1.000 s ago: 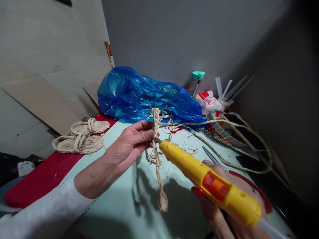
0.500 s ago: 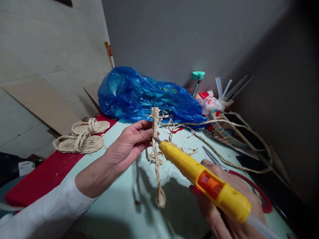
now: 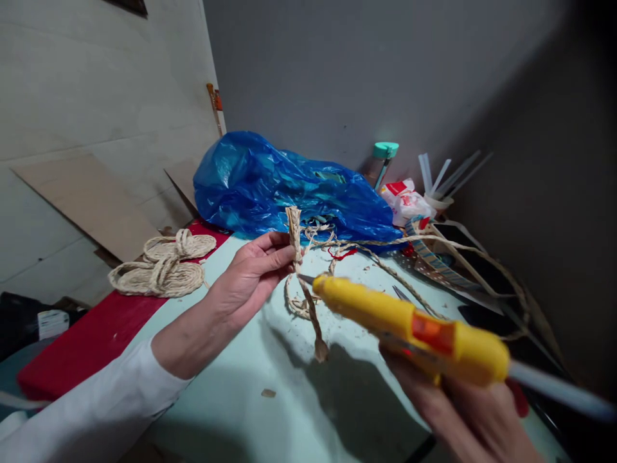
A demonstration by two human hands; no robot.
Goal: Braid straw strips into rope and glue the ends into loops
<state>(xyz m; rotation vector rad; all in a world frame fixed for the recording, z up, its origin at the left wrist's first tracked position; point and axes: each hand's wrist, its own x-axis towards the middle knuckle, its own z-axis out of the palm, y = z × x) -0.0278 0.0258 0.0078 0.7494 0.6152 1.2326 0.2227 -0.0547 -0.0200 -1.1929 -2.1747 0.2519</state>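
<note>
A short braided straw cord (image 3: 312,315) is pinched between the thumb and fingers of my left hand (image 3: 260,273). Its upper end stands up flat and doubled, and its lower end hangs down to a frayed tip. My right hand (image 3: 453,399) is wrapped round the handle of a yellow glue gun (image 3: 385,315), with a translucent glue stick (image 3: 559,386) poking out of its back. The gun's metal nozzle (image 3: 306,279) points left at the cord, just below my left fingertips; whether it touches, I cannot tell.
Two woven straw soles with straps (image 3: 164,273) lie on the red cloth (image 3: 87,341) at left. A blue plastic bag (image 3: 279,186) sits at the back. Long braided cord (image 3: 376,243) loops across the pale table (image 3: 226,392). Scissors (image 3: 401,294) are partly hidden behind the gun.
The glue gun has turned flatter, its back end swinging up and right with my right hand. The cord's lower end has swung right and away, and now hangs at a slant.
</note>
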